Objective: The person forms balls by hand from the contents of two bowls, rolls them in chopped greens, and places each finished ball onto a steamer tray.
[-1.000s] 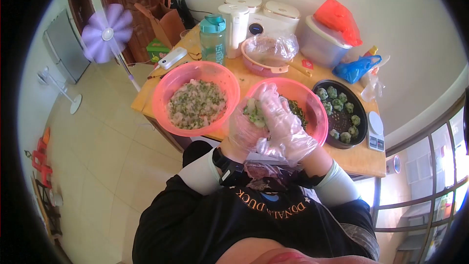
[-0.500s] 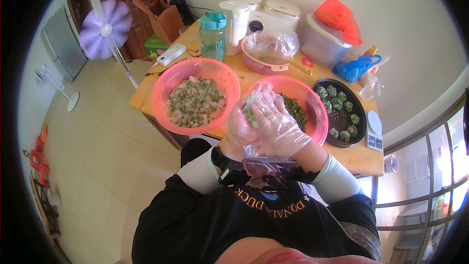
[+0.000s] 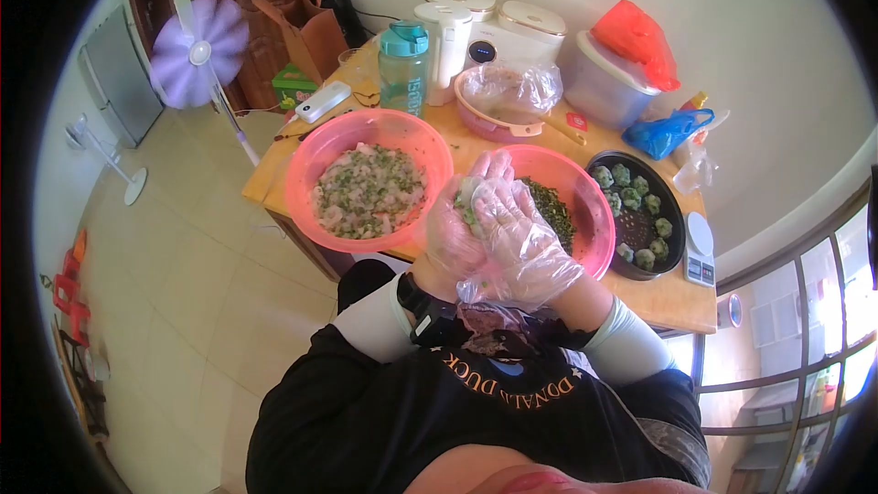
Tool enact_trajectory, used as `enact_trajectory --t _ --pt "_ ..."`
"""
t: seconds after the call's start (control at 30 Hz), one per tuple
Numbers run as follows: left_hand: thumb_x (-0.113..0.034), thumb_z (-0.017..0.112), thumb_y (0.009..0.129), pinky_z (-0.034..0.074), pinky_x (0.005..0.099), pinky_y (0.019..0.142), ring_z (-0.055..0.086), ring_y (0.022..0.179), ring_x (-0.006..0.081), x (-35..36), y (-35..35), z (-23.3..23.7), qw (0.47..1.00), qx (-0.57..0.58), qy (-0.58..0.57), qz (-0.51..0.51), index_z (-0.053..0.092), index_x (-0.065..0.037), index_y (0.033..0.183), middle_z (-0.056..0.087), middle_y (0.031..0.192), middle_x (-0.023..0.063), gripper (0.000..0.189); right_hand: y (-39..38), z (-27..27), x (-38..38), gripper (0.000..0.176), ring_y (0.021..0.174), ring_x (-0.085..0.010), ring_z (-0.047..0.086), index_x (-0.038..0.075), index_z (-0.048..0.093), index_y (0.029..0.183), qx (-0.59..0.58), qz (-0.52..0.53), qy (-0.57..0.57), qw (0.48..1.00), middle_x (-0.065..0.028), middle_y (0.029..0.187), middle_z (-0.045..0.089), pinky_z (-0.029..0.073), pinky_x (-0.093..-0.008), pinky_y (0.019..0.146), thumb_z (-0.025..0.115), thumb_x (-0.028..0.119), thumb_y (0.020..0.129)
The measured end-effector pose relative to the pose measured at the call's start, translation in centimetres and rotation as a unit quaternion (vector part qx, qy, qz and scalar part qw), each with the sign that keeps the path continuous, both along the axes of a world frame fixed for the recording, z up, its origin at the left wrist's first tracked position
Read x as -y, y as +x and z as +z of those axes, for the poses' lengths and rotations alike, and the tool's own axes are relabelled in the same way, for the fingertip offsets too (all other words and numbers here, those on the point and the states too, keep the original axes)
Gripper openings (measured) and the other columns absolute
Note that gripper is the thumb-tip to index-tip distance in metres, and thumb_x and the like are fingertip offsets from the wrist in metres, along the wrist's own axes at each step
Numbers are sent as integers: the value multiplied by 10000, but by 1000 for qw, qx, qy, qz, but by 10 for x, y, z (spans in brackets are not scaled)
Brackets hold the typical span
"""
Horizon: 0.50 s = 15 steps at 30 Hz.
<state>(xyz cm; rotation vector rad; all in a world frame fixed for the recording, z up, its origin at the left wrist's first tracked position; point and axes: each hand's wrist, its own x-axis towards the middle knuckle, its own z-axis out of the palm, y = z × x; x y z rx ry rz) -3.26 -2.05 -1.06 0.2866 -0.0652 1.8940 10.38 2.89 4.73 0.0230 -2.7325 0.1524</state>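
Both hands wear clear plastic gloves and are pressed together over the near edge of the right pink bowl, which holds chopped greens. Between the palms, a lump of pale and green mixture shows in part. My left hand is cupped around it from the left. Lying over it, my right hand has its fingers close together. The left pink bowl holds a pale mixture with green bits. On the right, a round black pan carries several green-speckled balls.
A white scale stands right of the pan. Behind the bowls are a teal bottle, a white appliance, a plastic-covered pink basin, a lidded tub and a blue bag. A purple fan stands left.
Both hands stay pressed together; the right hand has shifted slightly over the left. The camera view has moved a little.
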Motion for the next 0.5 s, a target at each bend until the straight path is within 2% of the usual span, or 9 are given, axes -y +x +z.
enact_trajectory --t 0.13,0.23,0.27,0.3,0.33,0.37,0.4,0.43,0.5 --pt "-355 359 1013 150 472 1266 195 1538 294 2 0 0 1000 -29 10 3 260 4 1564 242 1647 170 665 2 -17 -11 1146 1467 -510 261 -72 294 1515 -39 28 -3 999 -347 1534 318 223 -588 1187 719 641 725" --pt "-334 355 1015 260 473 1233 322 1487 307 5 0 -3 999 23 11 -27 344 12 1524 364 1587 178 615 -5 12 -1 1124 1452 -518 291 -92 310 1499 22 -32 -91 995 -353 1531 323 215 -609 1181 718 631 741" --pt "-311 379 1018 309 460 1195 406 1411 278 7 0 -9 948 -288 -45 126 397 5 1475 430 1529 162 556 -5 13 -3 1124 1452 -518 291 -92 310 1499 22 -31 -90 995 -353 1531 323 215 -609 1181 718 631 741" --pt "-288 403 1020 358 448 1157 489 1334 250 7 -1 -12 778 -561 -96 266 450 -2 1426 496 1472 145 499 -6 12 -6 1125 1452 -520 290 -98 310 1496 8 -25 -96 995 -354 1532 320 212 -612 1180 719 630 742" --pt "-288 403 1020 358 448 1157 489 1334 250 6 -4 -13 778 -560 -96 267 450 -2 1426 496 1472 145 499 -6 11 -9 1126 1452 -521 289 -104 309 1493 -4 -19 -104 994 -355 1534 318 210 -616 1179 720 628 742" --pt "-280 417 1015 394 450 1121 524 1277 240 6 -6 -3 955 -274 -51 101 485 -2 1370 527 1428 139 457 -5 9 -12 1127 1451 -523 288 -110 309 1490 -16 -15 -113 993 -356 1536 315 207 -620 1178 721 626 743" --pt "-273 431 1010 430 452 1085 558 1221 230 6 -7 2 996 52 1 -79 519 -2 1314 557 1384 132 417 -4 6 -15 1128 1451 -524 287 -116 308 1486 -29 -10 -122 992 -357 1538 312 204 -623 1177 723 625 744" --pt "-273 431 1010 430 452 1085 558 1221 230 6 -7 1 996 52 0 -79 519 -2 1314 557 1384 132 417 -3 2 -17 1129 1451 -526 286 -122 307 1483 -42 -6 -131 990 -358 1540 309 201 -627 1176 724 623 745" --pt "-294 415 1013 417 451 1106 537 1271 250 5 -6 0 996 -85 20 -22 519 -18 1359 538 1422 133 455 -2 -8 -21 1130 1451 -528 285 -128 307 1480 -56 -3 -141 988 -359 1541 306 199 -631 1175 725 622 746"
